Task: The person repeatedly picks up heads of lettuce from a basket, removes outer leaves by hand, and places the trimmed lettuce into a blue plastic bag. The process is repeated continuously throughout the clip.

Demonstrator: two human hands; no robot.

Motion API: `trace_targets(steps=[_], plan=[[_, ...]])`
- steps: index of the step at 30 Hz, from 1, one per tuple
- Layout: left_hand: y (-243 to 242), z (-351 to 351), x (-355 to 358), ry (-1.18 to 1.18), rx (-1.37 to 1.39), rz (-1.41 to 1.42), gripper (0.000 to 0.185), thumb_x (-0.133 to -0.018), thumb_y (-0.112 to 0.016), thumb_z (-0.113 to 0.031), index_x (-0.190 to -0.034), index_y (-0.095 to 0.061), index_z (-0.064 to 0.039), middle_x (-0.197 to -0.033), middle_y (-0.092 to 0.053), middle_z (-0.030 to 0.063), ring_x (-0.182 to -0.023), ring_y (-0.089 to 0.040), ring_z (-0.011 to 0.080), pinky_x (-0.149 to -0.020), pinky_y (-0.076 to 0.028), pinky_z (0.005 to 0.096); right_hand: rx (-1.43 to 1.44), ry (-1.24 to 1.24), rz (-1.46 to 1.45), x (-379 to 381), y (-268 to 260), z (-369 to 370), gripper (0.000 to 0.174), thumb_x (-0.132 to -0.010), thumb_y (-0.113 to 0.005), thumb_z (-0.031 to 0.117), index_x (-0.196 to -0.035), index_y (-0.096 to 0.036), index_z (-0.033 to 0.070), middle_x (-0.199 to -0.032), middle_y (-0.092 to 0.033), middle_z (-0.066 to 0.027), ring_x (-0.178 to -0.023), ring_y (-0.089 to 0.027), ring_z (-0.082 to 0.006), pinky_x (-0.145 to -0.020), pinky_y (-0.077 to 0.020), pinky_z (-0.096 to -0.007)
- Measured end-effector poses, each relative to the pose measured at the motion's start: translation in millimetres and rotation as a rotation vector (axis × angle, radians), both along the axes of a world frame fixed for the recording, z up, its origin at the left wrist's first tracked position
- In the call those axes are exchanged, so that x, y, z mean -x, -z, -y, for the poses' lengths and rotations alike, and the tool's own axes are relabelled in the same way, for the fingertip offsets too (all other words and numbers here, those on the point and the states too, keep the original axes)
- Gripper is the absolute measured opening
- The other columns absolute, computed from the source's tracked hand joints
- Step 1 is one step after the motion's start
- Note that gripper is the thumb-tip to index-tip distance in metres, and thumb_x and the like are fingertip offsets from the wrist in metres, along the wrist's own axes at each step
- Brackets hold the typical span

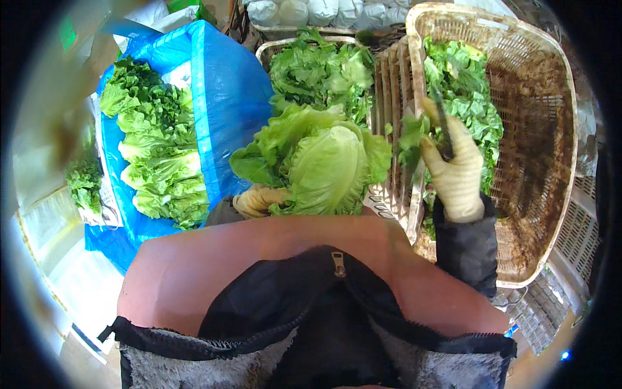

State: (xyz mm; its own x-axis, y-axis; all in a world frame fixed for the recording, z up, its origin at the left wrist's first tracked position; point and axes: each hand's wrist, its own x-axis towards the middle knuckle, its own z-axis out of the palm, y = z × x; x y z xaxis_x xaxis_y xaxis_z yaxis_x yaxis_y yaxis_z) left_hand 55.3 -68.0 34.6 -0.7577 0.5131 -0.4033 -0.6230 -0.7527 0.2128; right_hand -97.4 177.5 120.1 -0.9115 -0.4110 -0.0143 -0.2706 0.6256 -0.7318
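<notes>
My gloved left hand (261, 200) holds a large head of leafy lettuce (330, 167) from below, close in front of my apron; most of its fingers are hidden under the leaves. My gloved right hand (454, 167) is over the near rim of a dirty cream plastic crate (529, 146) on the right. It grips a dark-bladed knife (442, 121) whose blade points away from me. A torn green leaf (413, 138) is pinched at the thumb and fingertips. Loose leaves (469, 104) lie inside that crate, along its left side.
A blue-plastic-lined container (233, 97) on the left holds stacked lettuce heads (160, 150). Straight ahead, another crate (265, 48) is heaped with lettuce (320, 68). Behind it sit several white wrapped bundles (323, 12). More greens (85, 185) lie at the far left.
</notes>
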Motion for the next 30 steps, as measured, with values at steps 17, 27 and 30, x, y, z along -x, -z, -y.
trace_targets(steps=[17,27,30], plan=[[-21,-5,39,0.081,1.502,-0.845,0.048,-0.078,-0.080,-0.012,-0.122,-0.064,-0.003,-0.114,-0.068,0.0115,-0.101,-0.066,0.0221,-0.086,-0.053,0.0328,0.622,-0.171,1.032,-21,73,-4,0.071,-0.083,-0.084,0.026,-0.140,-0.052,0.000,-0.112,-0.065,-0.0012,-0.097,-0.059,-0.0086,-0.082,-0.0494,-0.0248],[-30,34,60,0.105,1.487,-0.345,0.092,-0.075,-0.085,-0.021,-0.152,-0.036,-0.005,-0.148,-0.045,0.0198,-0.142,-0.037,0.0297,-0.114,-0.034,0.0397,0.665,-0.222,1.029,-19,55,12,0.082,-0.078,-0.087,0.025,-0.145,-0.047,0.000,-0.130,-0.060,-0.0043,-0.115,-0.056,-0.0135,-0.100,-0.0450,-0.0293],[-22,5,24,0.142,0.967,-0.559,0.105,-0.066,-0.090,-0.028,-0.153,-0.034,-0.007,-0.147,-0.046,0.0186,-0.141,-0.039,0.0302,-0.116,-0.032,0.0394,0.317,-0.354,0.691,-16,57,28,0.074,-0.082,-0.082,0.031,-0.143,-0.050,0.003,-0.128,-0.061,-0.0073,-0.115,-0.057,-0.0150,-0.101,-0.0446,-0.0295]])
